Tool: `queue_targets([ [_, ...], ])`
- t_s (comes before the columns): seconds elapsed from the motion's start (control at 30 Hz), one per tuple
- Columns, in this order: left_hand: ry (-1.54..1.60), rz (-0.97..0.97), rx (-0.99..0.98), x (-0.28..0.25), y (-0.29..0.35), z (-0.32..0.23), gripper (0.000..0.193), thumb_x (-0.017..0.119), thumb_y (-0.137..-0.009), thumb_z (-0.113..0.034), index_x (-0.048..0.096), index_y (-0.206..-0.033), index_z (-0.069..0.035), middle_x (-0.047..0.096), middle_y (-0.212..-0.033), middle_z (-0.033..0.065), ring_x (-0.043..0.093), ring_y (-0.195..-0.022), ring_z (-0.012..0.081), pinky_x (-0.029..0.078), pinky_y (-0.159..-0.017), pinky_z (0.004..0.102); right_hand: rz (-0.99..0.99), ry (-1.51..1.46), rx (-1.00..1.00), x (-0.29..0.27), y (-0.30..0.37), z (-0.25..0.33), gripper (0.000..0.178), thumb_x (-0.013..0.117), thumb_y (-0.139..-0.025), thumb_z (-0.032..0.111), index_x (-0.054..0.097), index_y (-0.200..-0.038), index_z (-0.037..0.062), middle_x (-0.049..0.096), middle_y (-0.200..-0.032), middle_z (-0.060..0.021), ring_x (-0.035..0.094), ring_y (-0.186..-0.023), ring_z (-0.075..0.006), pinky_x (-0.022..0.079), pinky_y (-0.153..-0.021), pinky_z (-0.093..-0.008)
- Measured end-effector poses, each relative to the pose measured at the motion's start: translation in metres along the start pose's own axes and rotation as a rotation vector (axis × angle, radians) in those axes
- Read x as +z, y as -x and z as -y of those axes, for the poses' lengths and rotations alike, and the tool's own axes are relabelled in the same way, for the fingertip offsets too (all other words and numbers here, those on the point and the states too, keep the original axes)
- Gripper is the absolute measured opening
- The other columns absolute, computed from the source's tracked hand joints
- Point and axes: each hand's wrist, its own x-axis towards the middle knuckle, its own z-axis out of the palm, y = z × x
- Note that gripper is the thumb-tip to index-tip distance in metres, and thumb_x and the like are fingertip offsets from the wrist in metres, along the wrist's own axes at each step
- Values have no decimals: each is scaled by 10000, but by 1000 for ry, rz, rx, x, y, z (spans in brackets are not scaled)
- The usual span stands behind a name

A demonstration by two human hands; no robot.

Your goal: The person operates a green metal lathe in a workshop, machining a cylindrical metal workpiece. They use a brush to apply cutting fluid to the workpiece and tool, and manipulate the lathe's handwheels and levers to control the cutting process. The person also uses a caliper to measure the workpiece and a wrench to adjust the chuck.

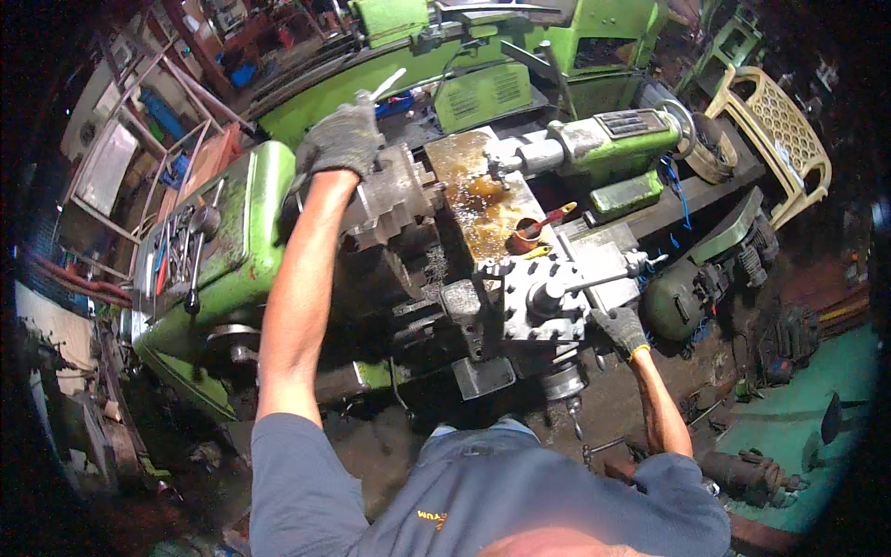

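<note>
Lathe chuck (394, 193): grey steel, stepped jaws, mounted on the green headstock (237, 232) at the left of the lathe, just right of the headstock face.
Chuck axis: runs along the bed, from the headstock toward the tailstock (608, 139); in the picture that line rises from lower left to upper right.
Left hand (342, 139): in a grey work glove, laid over the top of the chuck, fingers curled down around its upper rim; a pale slim tool (388, 84) sticks up past the fingers, how it is gripped cannot be told.
Right hand (622, 330): grey glove with a yellow cuff, fingers closed around a handle at the carriage's right edge, below the tool post (543, 297).
Tool post: square block with bolt heads, its lever pointing right.
Oily tray (478, 190): brown-stained plate between chuck and tailstock, a red-handled ladle (543, 223) lying at its lower end.
Plate on machine behind (483, 93): green rectangular panel with ribbed lines, above the tray.
Plate on tailstock (631, 121): small grey rectangle on its top.
Plastic chair (780, 139): cream, lattice back, at far right.
</note>
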Motion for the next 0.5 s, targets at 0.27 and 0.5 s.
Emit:
queue_targets([
  [0.27,32,-85,-60,14,5,-2,534,661,-867,-268,557,-1368,-115,684,-980,178,728,-872,367,577,-698,529,-77,70,-58,-24,-4,-36,664,526,-946,642,722,-941,8,712,-962,-236,683,-883,-428,524,-800,-472],
  [0.5,30,-85,-65,7,4,-3,448,565,-919,-242,568,-1352,-128,689,-995,170,724,-879,372,572,-706,537,-616,71,-338,-154,-31,101,247,685,-909,345,736,-1035,140,742,-976,-122,713,-918,-330,551,-804,-410],
])
